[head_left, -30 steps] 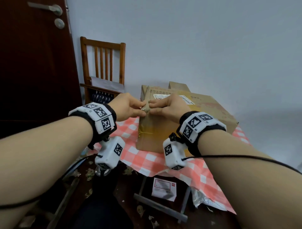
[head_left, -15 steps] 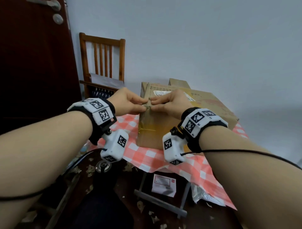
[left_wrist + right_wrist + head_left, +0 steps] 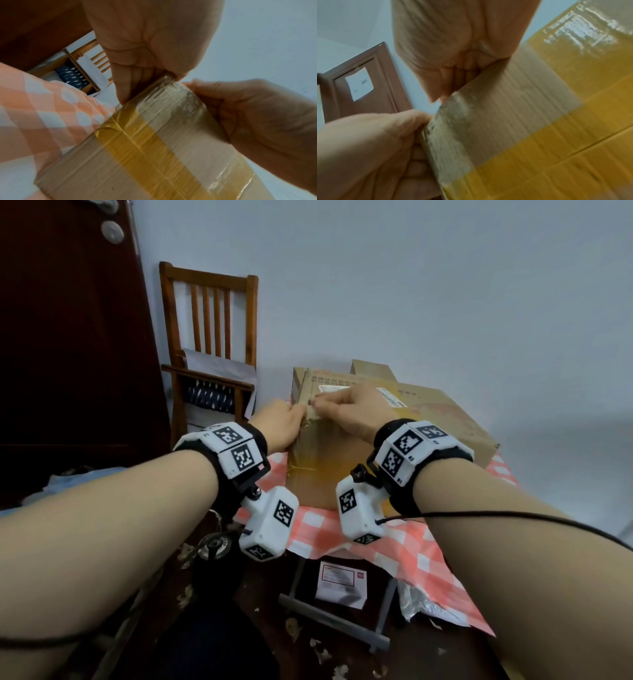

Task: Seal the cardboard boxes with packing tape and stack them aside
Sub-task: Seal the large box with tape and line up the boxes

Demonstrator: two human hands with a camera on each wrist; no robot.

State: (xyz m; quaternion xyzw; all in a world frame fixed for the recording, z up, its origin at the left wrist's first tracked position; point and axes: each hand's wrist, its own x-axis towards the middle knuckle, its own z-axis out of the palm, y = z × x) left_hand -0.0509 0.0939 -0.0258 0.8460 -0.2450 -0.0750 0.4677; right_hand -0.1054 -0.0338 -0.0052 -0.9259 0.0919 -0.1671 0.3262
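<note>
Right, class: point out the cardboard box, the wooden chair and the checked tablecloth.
cardboard box [image 3: 442, 419], head view, bare top face right of the hands.
wooden chair [image 3: 209, 273], head view, top rail of the backrest.
checked tablecloth [image 3: 404, 542], head view, cloth in front of the box.

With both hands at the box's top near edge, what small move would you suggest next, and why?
Probably press the clear tape flat over that edge. Both the left hand and the right hand have fingertips at the cardboard box edge, and the tape end there looks wrinkled and cloudy, not bonded.
</note>
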